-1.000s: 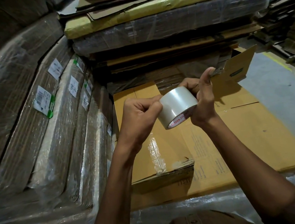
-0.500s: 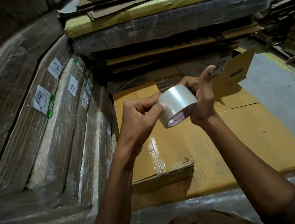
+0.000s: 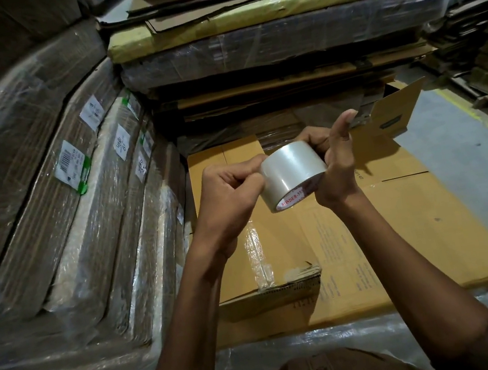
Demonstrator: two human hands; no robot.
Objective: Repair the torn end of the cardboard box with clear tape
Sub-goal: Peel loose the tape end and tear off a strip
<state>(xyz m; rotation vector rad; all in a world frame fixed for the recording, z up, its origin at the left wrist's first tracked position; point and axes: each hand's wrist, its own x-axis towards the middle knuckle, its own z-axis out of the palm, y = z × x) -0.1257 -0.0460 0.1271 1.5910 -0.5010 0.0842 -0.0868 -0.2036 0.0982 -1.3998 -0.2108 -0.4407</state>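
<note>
The person held the roll of clear tape (image 3: 293,174) up in the air, above the flat cardboard box (image 3: 415,229) that lay on the wrapped stack. The right hand (image 3: 339,168) gripped the far side of the roll, with its fingers curled round the rim and its thumb sticking up. The left hand (image 3: 231,193) had its fingers bent and pressed together on the near side of the roll, picking at the tape's skin, likely looking for the loose end. The torn end (image 3: 299,277) of the box was below the hands, close to the person, with its ragged edge lifted a little and one crinkled strip of tape (image 3: 257,258) already stuck beside it. Here is what could go wrong. The tape is clear, so the loose end may be hard to find, and a nail could split it into a thin sliver. A pulled piece could also fold and stick to itself, or wrinkle on the raised flap. The roll's hole pointed down and toward the person, at a slant. The box lay flat, with its long side running away from the person.
</note>
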